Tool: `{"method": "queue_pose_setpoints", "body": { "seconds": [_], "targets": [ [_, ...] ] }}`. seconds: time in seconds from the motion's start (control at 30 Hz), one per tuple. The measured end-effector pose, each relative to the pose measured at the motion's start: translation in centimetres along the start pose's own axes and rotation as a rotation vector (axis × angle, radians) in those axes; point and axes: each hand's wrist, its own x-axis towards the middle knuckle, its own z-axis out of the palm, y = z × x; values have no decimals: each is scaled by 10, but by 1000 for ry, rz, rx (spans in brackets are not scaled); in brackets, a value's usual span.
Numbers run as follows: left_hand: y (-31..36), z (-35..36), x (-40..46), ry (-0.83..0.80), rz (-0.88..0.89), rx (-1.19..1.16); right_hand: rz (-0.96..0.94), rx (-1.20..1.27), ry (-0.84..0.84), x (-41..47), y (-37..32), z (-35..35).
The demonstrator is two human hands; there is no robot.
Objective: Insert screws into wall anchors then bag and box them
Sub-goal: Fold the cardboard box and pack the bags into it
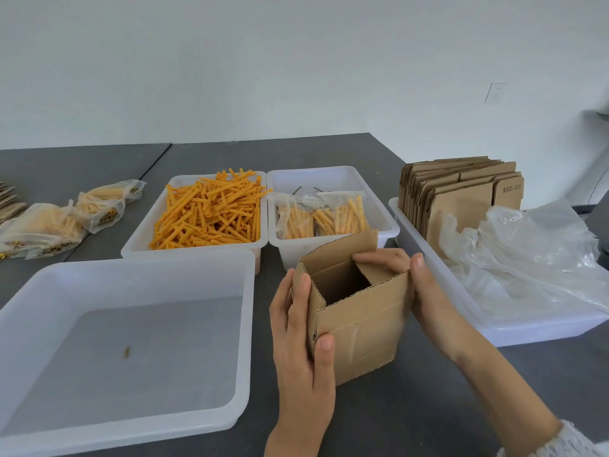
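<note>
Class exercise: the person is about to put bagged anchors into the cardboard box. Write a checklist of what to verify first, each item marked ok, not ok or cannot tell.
1. Cardboard box open at the top: ok.
2. Left hand grips the box's near corner: ok.
3. Right hand holds the far side: ok.
4. Box bottom closed: cannot tell, hidden.
5. Filled bags ready in the tray behind the box: ok.
6. A hand free to pick up a bag: not ok.

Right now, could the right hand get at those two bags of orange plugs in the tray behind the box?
Probably yes. The right hand grips the cardboard box, so it must let go first. The bags lie uncovered in the open tray just beyond it, with nothing between.
</note>
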Motion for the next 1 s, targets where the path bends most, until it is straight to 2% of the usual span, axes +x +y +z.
{"method": "queue_pose_setpoints", "body": {
  "seconds": [0.2,0.43,0.6,0.83,1.0],
  "targets": [
    [0,0,1,-9,-20,-25,35,7,-65,3,0,1],
    [3,-3,4,-24,-40,-15,62,-38,-56,4,-7,3],
    [8,-4,6,1,-123,-57,38,-62,-23,4,-7,7],
    [22,0,9,9,-273,-117,-25,72,91,-1,-9,20],
    [30,-1,13,12,-345,-219,1,289,159,0,-7,25]
  ]
}}
